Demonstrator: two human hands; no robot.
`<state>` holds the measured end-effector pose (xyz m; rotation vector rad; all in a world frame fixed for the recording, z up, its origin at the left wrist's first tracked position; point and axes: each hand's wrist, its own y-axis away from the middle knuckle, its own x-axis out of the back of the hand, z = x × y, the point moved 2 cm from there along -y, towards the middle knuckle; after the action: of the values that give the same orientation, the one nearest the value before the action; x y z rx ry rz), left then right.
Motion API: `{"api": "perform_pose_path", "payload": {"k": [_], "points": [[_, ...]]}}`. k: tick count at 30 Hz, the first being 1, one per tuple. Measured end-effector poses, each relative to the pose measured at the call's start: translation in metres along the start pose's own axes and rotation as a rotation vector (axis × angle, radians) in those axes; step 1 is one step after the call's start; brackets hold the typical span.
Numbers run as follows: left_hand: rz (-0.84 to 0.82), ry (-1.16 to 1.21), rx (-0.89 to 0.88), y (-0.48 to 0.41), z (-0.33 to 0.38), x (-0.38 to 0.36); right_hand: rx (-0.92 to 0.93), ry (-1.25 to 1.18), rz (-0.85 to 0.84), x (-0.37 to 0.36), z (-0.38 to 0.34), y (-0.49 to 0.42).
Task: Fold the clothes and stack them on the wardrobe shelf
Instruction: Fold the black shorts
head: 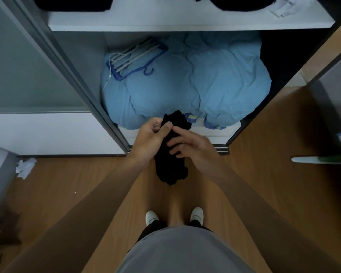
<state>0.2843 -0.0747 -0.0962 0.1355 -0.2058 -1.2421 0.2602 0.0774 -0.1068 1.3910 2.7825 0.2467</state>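
Head view puts me over an open wardrobe [83, 79], looking down between my arms. Its lower compartment holds a bulky light-blue duvet [185, 81] that fills the space almost side to side, and a blue plastic hanger rack [135, 59] with pale rods and a loose white cord lies on the duvet's left part. Above it runs the white wardrobe shelf [185, 21]; on it I see a dark folded pile at the left, another dark heap at the right and some pale cloth at the far right.

I have the black garment [170, 166] in mid-air in front of the lower compartment, above the wooden floor [67, 184]. It hangs as a narrow, crumpled strip, bunched at the top and bottom. My left hand [153, 133] pinches its upper edge between thumb and curled fingers; my right hand [191, 143] grips it just lower, fingers curled into the cloth.

What kind of garment it is I cannot make out: the black fabric shows no detail. The shelf's piles are cut off by the top edge. White shoes [152, 217] show below.
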Motion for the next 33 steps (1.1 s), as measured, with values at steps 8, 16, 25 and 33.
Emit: {"api": "perform_pose_path", "payload": {"k": [8,16,25,33], "points": [[-0.251,-0.064,-0.197,0.001,0.020,0.006,0.237,0.397,0.084,0.035,-0.040,-0.014],[-0.328,-0.090,-0.277,0.008,0.029,0.008,0.232,0.406,0.002,0.025,-0.049,-0.022],[-0.307,-0.179,-0.284,0.010,0.015,0.024,0.359,0.537,-0.086,0.020,-0.048,-0.018],[-0.250,-0.176,-0.302,0.007,0.018,0.021,0.270,0.755,-0.062,0.026,-0.049,-0.024]]}}
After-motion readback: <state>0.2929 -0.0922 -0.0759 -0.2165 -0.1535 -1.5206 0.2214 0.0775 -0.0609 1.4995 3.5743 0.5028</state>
